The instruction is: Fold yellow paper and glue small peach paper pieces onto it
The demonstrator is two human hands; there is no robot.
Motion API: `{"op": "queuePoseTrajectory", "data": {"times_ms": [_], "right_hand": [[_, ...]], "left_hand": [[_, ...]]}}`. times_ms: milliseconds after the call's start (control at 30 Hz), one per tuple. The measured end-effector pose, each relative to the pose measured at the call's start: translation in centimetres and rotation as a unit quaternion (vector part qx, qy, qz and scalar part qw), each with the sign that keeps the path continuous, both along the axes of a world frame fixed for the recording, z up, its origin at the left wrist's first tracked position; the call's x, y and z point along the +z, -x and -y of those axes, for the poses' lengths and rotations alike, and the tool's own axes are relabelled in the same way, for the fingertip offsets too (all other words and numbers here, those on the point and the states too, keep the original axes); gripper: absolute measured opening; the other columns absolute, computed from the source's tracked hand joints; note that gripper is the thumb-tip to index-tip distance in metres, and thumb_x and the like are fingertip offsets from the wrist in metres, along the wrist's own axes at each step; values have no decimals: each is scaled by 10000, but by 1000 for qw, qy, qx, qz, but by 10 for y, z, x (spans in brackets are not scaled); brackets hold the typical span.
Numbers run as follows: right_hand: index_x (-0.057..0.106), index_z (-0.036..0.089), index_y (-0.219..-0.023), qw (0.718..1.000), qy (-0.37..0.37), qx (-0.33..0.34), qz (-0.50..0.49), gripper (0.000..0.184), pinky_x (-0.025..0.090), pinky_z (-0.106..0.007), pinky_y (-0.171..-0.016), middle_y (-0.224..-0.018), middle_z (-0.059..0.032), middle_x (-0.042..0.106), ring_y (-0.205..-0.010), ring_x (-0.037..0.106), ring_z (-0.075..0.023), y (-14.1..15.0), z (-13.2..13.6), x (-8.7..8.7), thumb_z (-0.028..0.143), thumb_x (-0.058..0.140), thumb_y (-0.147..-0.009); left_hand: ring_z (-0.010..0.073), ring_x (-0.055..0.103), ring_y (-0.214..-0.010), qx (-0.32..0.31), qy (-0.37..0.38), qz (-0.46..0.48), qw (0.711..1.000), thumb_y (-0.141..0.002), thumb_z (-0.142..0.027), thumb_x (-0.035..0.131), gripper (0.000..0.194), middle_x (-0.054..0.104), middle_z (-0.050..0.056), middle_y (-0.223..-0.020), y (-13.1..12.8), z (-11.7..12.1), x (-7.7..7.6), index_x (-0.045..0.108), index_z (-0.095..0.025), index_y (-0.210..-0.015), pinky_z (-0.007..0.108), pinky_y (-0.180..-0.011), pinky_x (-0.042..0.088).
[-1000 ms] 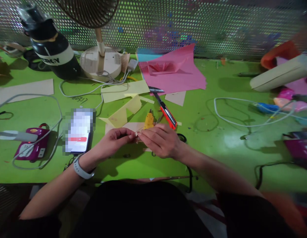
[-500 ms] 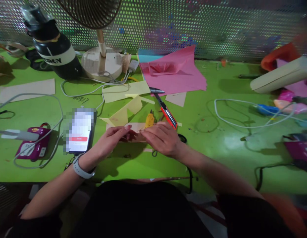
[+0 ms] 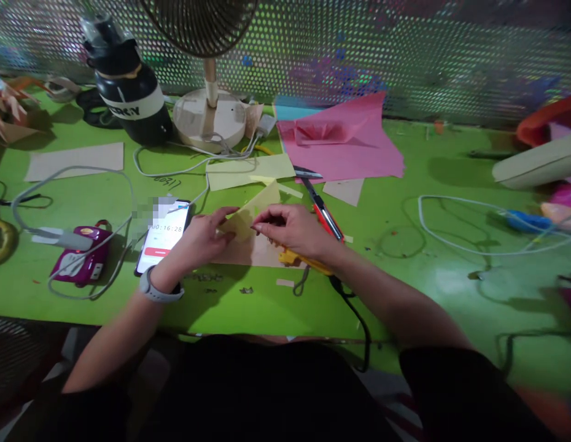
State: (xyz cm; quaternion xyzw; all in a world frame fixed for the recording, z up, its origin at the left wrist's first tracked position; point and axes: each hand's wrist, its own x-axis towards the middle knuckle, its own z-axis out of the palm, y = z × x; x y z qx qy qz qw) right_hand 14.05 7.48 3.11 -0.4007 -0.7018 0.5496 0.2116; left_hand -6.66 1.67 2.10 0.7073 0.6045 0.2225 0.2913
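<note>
My left hand (image 3: 207, 239) reaches over the left end of a folded yellow paper piece (image 3: 262, 199), thumb and forefinger apart, fingertips at its edge. My right hand (image 3: 292, 230) is closed in a pinch over the same paper; what lies between its fingertips is too small to make out. A yellow tool (image 3: 308, 260) with a black cord lies partly under my right wrist. Beneath the hands is a pale paper strip (image 3: 262, 253). Beyond my right hand lies a red utility knife (image 3: 329, 222), with a scissors-like blade (image 3: 307, 172) near its tip.
A lit phone (image 3: 159, 245) and a purple box with a white cable (image 3: 80, 255) lie left. Behind stand a black bottle (image 3: 135, 107) and a fan base (image 3: 193, 116). Pink paper (image 3: 354, 150) lies at the back, a cream roll (image 3: 534, 159) at right. Small metal bits (image 3: 246, 290) lie in front.
My hands have moved apart from their close position. The left now reaches to the folded yellow paper, and the right has moved forward over it. The yellow tool now lies under my right wrist.
</note>
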Motion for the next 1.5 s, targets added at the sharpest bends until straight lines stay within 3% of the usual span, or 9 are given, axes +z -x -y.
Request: {"op": "queuePoseTrajectory", "data": {"times_ms": [100,267,733,1500], "right_hand": [[697,142,-846,1000,20,16,8,148,420,-237,-538,-709,-11,664,-593,540,-94,5,0,2,278,668,-796],[695,148,-818,994,64,73,59,93,440,-248,-590,-741,-29,680,-640,573,-106,-1,2,7,231,661,-796],[686,149,-804,992,94,58,54,60,425,-240,-574,-762,-39,681,-653,569,-109,0,1,5,202,664,-786],[674,147,-816,991,105,67,46,56,428,-238,-559,-756,-31,678,-627,565,-101,0,-5,-2,185,654,-779]], "left_hand": [[211,665,-904,-1,-19,41,999,-829,-190,577,416,716,88,-1052,-4,3,2,577,-150,-1243,318,-774,505],[186,653,-911,-53,-19,70,996,-819,-157,569,480,695,91,-1080,-3,8,9,524,-136,-1296,304,-777,502],[226,643,-1049,-71,-24,49,996,-825,-186,577,416,675,108,-1171,-3,8,6,553,-148,-1239,393,-945,492],[237,619,-1115,-85,-17,29,996,-838,-200,570,427,646,100,-1237,-1,7,3,529,-170,-1261,412,-973,484]]}}
